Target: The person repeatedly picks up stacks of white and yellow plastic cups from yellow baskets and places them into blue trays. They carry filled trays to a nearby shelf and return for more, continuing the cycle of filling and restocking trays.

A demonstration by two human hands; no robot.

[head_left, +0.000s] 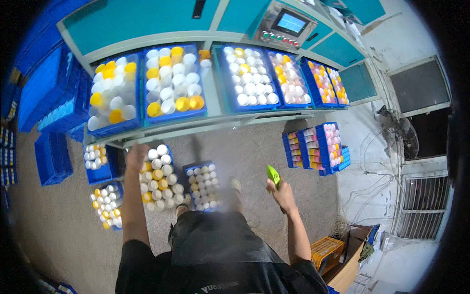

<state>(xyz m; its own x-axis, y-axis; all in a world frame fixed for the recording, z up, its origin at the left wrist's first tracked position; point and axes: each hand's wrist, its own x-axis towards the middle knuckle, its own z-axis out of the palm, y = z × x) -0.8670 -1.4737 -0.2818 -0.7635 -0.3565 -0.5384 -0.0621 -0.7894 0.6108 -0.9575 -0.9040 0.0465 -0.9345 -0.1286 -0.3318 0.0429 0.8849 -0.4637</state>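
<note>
My right hand (282, 196) is closed round a bright green handle (273, 175). A thin shaft reaches up and away from that handle, and its far end is too faint to make out. At the left, my left hand (138, 156) is smeared by motion beside the front edge of the bench (196, 123). It is nearest to a blue crate of white and yellow cylinders (159, 179) standing below the bench; whether it touches the crate or bench I cannot tell. A smaller crate of white cylinders (203, 185) stands by my feet.
Several blue crates of white, yellow and pink cylinders (249, 73) line the bench under a teal machine with a control panel (286, 29). More stacked crates (318, 147) stand on the floor at the right. A fan (399, 127) and an orange crate (327, 252) are further right.
</note>
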